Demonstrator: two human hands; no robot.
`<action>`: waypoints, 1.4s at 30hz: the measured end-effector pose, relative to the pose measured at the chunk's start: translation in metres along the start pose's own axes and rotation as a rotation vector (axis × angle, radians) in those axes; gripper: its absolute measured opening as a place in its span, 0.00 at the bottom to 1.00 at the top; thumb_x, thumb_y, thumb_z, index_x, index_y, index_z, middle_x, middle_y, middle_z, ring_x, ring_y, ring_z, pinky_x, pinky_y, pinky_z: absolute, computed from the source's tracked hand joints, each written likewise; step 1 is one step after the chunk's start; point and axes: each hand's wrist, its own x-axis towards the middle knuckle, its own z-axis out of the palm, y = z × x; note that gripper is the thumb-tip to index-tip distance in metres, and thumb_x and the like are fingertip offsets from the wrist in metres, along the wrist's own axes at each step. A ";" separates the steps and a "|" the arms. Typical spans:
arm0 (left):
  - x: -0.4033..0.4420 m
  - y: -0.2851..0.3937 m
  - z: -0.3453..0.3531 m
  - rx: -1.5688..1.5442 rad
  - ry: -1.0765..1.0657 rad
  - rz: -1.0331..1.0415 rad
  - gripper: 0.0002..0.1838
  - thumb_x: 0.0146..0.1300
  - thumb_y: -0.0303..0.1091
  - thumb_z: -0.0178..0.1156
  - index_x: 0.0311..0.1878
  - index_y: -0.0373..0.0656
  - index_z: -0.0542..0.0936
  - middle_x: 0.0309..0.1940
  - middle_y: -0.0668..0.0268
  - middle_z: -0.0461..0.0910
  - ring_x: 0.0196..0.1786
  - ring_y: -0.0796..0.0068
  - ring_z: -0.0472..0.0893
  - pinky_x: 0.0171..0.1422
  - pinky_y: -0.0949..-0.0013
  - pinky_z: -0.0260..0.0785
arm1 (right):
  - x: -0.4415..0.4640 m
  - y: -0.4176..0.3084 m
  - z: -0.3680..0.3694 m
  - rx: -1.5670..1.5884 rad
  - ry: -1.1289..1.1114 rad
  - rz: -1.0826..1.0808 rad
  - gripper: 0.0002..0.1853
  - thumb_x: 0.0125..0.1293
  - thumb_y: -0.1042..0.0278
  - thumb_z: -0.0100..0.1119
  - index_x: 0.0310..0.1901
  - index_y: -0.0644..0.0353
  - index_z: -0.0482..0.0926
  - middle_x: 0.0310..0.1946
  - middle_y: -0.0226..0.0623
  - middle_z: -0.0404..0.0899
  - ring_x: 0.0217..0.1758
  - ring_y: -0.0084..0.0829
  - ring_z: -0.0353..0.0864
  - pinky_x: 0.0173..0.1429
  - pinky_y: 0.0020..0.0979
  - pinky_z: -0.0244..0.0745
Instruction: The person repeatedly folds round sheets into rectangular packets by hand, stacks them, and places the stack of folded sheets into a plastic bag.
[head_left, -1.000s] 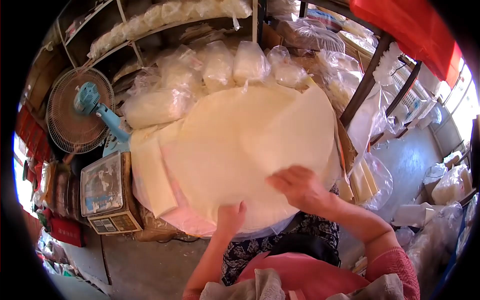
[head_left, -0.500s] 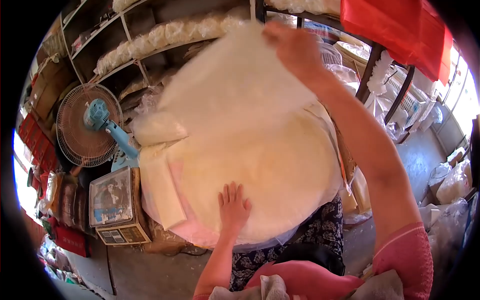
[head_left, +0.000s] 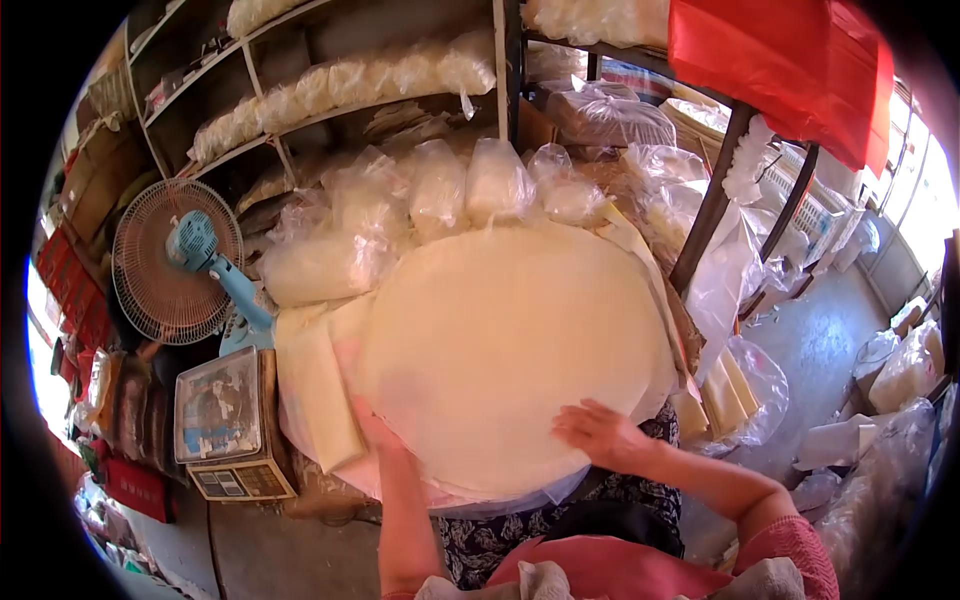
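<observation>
A large, round, thin cream-coloured sheet (head_left: 520,340) lies flat across the work surface in front of me, over a stack whose lower layers show pink at the near left edge. My right hand (head_left: 600,436) is at the sheet's near right part, fingers stretched out and apart, with nothing in them. At the near left edge of the sheet is my left hand (head_left: 385,440); its fingers are blurred and partly hidden, so their grip cannot be made out. Just left of that hand lies a long folded cream strip (head_left: 335,400).
A blue fan (head_left: 195,245) and a weighing scale (head_left: 225,420) stand at the left. Several filled clear plastic bags (head_left: 498,182) line the far edge of the stack. Shelves (head_left: 265,130) with bagged goods rise behind. Red sheeting (head_left: 770,70) hangs at upper right.
My right hand has come down from the far side, and the raised sheet now lies flat. My left hand has moved left from the middle of the near side to the sheet's edge.
</observation>
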 end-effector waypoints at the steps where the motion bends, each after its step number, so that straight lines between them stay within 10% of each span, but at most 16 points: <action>1: 0.005 0.004 -0.005 -0.003 0.022 0.013 0.25 0.67 0.37 0.49 0.66 0.40 0.66 0.53 0.61 0.77 0.50 0.54 0.78 0.56 0.53 0.71 | -0.010 0.002 0.018 -0.006 -0.017 -0.032 0.23 0.55 0.73 0.55 0.56 0.55 0.74 0.58 0.41 0.70 0.63 0.42 0.69 0.62 0.46 0.67; 7: 0.060 -0.024 -0.030 1.057 0.195 0.582 0.23 0.65 0.31 0.47 0.63 0.36 0.68 0.44 0.51 0.80 0.42 0.56 0.81 0.43 0.59 0.75 | -0.035 -0.006 0.077 0.003 -0.063 0.161 0.32 0.57 0.72 0.54 0.66 0.53 0.65 0.68 0.44 0.59 0.73 0.47 0.54 0.70 0.57 0.53; 9: 0.003 -0.028 0.067 1.584 0.142 0.827 0.22 0.63 0.27 0.45 0.62 0.36 0.70 0.32 0.48 0.81 0.31 0.54 0.81 0.37 0.57 0.75 | -0.035 -0.009 0.078 0.011 -0.051 0.178 0.32 0.57 0.72 0.53 0.66 0.53 0.65 0.68 0.45 0.59 0.74 0.47 0.53 0.71 0.57 0.52; 11: -0.035 -0.058 0.127 1.756 -0.307 0.535 0.25 0.62 0.25 0.45 0.64 0.39 0.69 0.34 0.50 0.82 0.35 0.53 0.83 0.37 0.56 0.76 | -0.038 -0.011 0.081 0.021 -0.054 0.188 0.32 0.56 0.72 0.53 0.66 0.54 0.65 0.68 0.47 0.59 0.74 0.48 0.53 0.71 0.57 0.50; 12: -0.039 -0.100 0.132 1.430 -0.605 1.138 0.26 0.59 0.23 0.46 0.64 0.40 0.69 0.42 0.50 0.81 0.42 0.56 0.82 0.41 0.59 0.77 | -0.041 -0.010 0.087 0.026 -0.056 0.191 0.32 0.56 0.72 0.53 0.66 0.54 0.65 0.68 0.47 0.59 0.74 0.48 0.53 0.71 0.57 0.50; 15: -0.085 -0.142 0.147 1.652 -1.338 0.788 0.24 0.61 0.25 0.49 0.62 0.45 0.72 0.53 0.55 0.78 0.54 0.56 0.79 0.56 0.62 0.74 | -0.066 0.009 0.133 0.268 -0.170 0.272 0.33 0.54 0.72 0.54 0.65 0.55 0.65 0.67 0.48 0.60 0.74 0.48 0.53 0.72 0.57 0.49; 18: -0.094 -0.126 0.149 1.712 -1.390 0.253 0.25 0.61 0.27 0.51 0.64 0.46 0.70 0.56 0.58 0.77 0.56 0.60 0.78 0.54 0.64 0.74 | -0.058 0.006 0.118 0.308 -0.481 0.387 0.34 0.52 0.72 0.53 0.66 0.54 0.65 0.68 0.48 0.59 0.74 0.48 0.52 0.72 0.57 0.47; 20: -0.065 -0.126 0.099 1.378 -1.221 0.504 0.23 0.65 0.29 0.50 0.64 0.44 0.69 0.55 0.58 0.78 0.51 0.64 0.82 0.48 0.65 0.76 | -0.043 -0.008 0.095 0.190 -0.435 0.375 0.35 0.52 0.73 0.53 0.66 0.54 0.64 0.69 0.47 0.58 0.75 0.47 0.52 0.73 0.56 0.46; 24: -0.041 -0.034 0.060 0.708 -0.337 0.153 0.22 0.66 0.22 0.51 0.63 0.38 0.67 0.50 0.57 0.79 0.46 0.67 0.83 0.39 0.71 0.77 | -0.034 -0.018 0.079 0.077 -0.049 0.292 0.37 0.49 0.76 0.53 0.67 0.51 0.65 0.70 0.43 0.58 0.75 0.43 0.53 0.74 0.53 0.46; 27: -0.052 0.016 0.044 0.478 0.114 0.464 0.16 0.63 0.20 0.52 0.54 0.36 0.73 0.42 0.62 0.80 0.39 0.73 0.81 0.36 0.74 0.74 | -0.037 -0.013 0.079 0.087 -0.064 0.255 0.37 0.49 0.77 0.52 0.67 0.50 0.65 0.70 0.41 0.57 0.75 0.41 0.52 0.74 0.52 0.46; 36: -0.067 0.055 -0.039 0.634 0.289 0.230 0.07 0.56 0.28 0.58 0.25 0.44 0.72 0.26 0.75 0.71 0.29 0.83 0.70 0.37 0.75 0.63 | -0.056 -0.001 0.023 0.410 0.068 0.284 0.33 0.39 0.89 0.49 0.52 0.57 0.79 0.52 0.39 0.79 0.60 0.43 0.75 0.63 0.40 0.69; 42: -0.078 0.057 0.048 0.344 -0.087 0.330 0.10 0.60 0.32 0.56 0.44 0.41 0.76 0.42 0.67 0.78 0.48 0.73 0.77 0.57 0.67 0.69 | -0.075 0.004 0.034 1.125 0.266 0.917 0.15 0.59 0.80 0.53 0.47 0.61 0.79 0.42 0.39 0.82 0.48 0.39 0.82 0.52 0.36 0.77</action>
